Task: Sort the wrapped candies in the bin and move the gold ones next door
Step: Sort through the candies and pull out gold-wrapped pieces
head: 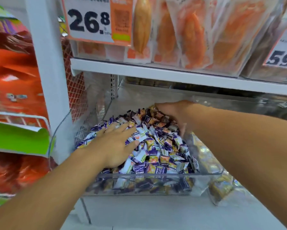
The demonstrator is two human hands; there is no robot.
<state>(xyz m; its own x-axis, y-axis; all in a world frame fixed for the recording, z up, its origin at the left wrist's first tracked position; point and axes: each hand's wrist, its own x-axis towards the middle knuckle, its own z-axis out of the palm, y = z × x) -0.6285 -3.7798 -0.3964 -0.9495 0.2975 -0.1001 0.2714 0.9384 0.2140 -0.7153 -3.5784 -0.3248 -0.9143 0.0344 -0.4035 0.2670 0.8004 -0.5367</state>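
Candies (149,150), mostly purple and white, heap the clear bin (147,177) on the shelf. Left hand (116,143) lies flat, fingers spread; right hand (174,113) curls into the far corner, grasp hidden. Rake shallowly so gold wrappers surface, then lift them over the right wall into the neighbouring bin (220,188).

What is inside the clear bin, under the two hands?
The clear bin holds a heap of wrapped candies, purple, white and gold. The left hand lies flat on it; the right hand reaches in behind. Candies beneath both hands are covered.
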